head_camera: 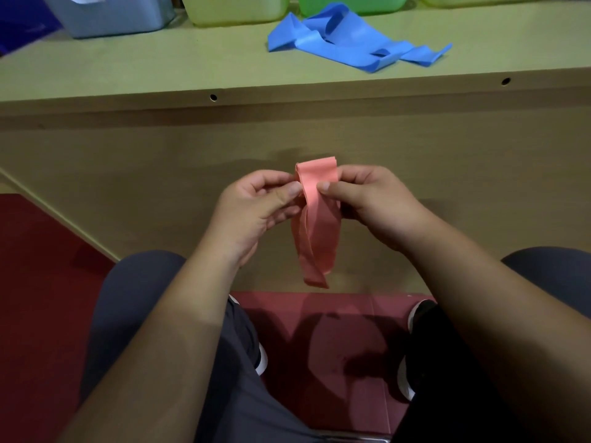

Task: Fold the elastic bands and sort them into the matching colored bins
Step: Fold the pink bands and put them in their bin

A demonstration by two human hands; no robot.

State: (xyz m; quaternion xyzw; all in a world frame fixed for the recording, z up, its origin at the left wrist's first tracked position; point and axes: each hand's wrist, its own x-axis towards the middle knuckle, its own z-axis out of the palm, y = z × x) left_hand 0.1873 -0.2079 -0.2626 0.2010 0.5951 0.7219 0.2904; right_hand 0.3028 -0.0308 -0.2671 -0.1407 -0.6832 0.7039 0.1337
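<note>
Folded pink band (316, 219), pinched at its top by the left hand (256, 203) and right hand (374, 199), fingers (332, 188) clamped on it, below the counter (160, 68) edge; a blue band (348, 36) is seen on the counter.

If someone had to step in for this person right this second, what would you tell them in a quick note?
Left hand: pinches the pink band near its top.
Right hand: pinches the same end from the other side.
The pink band is partly folded, and its loops hang down in front of the table.
The blue band lies crumpled and unfolded on the table, before the green bin. A bluish bin stands far left.
Done: pink fold begun.
Left: finish it and bin it (no pink bin in view), then fold and bin the blue band.
</note>
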